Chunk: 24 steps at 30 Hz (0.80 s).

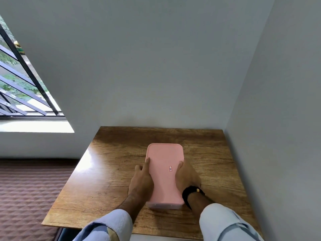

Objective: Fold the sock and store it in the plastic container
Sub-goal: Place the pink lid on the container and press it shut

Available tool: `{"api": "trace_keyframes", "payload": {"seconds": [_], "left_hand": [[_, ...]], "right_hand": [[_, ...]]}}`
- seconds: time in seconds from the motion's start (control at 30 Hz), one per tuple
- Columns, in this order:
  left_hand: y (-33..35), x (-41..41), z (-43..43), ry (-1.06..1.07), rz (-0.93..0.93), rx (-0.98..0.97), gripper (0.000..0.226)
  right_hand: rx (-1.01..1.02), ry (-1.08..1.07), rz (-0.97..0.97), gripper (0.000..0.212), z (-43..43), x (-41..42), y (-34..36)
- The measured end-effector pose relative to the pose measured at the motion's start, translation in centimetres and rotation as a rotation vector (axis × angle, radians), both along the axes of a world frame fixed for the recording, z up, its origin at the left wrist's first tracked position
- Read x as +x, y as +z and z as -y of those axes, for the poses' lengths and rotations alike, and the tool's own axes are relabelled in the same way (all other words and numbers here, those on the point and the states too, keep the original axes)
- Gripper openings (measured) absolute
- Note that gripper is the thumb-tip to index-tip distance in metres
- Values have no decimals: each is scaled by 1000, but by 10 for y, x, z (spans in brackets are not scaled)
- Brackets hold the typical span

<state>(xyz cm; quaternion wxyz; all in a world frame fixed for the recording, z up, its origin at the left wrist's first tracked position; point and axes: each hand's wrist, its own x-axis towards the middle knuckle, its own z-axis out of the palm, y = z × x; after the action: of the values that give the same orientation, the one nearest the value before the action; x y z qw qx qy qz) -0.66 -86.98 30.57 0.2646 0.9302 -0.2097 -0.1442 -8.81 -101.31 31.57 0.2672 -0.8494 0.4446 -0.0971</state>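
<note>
A plastic container with a pink lid lies lengthwise in the middle of the wooden table; its clear base shows only at the near end. The lid is on. My left hand presses flat against its left edge, fingers pointing away from me. My right hand clasps the right edge, thumb on the lid. No sock is visible; the lid hides the inside.
The table stands in a corner, with grey walls behind and to the right. A barred window is at the left. A brown quilted surface lies beside the table's left edge. A black band circles my right wrist.
</note>
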Motion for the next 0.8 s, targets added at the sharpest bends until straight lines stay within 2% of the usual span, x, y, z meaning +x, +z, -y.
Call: {"api": "trace_keyframes", "payload": {"seconds": [0.17, 0.33, 0.57, 0.7, 0.8], "left_hand": [[-1, 0, 0, 4, 20, 24, 58], [0, -5, 0, -22, 123, 22, 57], [23, 18, 14, -123, 308, 269, 44], [23, 34, 25, -141, 266, 314, 63], [20, 47, 28, -145, 264, 277, 66]], "right_hand": [[-53, 110, -1, 55, 1, 0, -3], [-23, 113, 44, 55, 4, -2, -3], [29, 124, 89, 57, 6, -1, -11], [28, 121, 84, 56, 6, 2, -15], [25, 121, 63, 57, 8, 2, -15]]}}
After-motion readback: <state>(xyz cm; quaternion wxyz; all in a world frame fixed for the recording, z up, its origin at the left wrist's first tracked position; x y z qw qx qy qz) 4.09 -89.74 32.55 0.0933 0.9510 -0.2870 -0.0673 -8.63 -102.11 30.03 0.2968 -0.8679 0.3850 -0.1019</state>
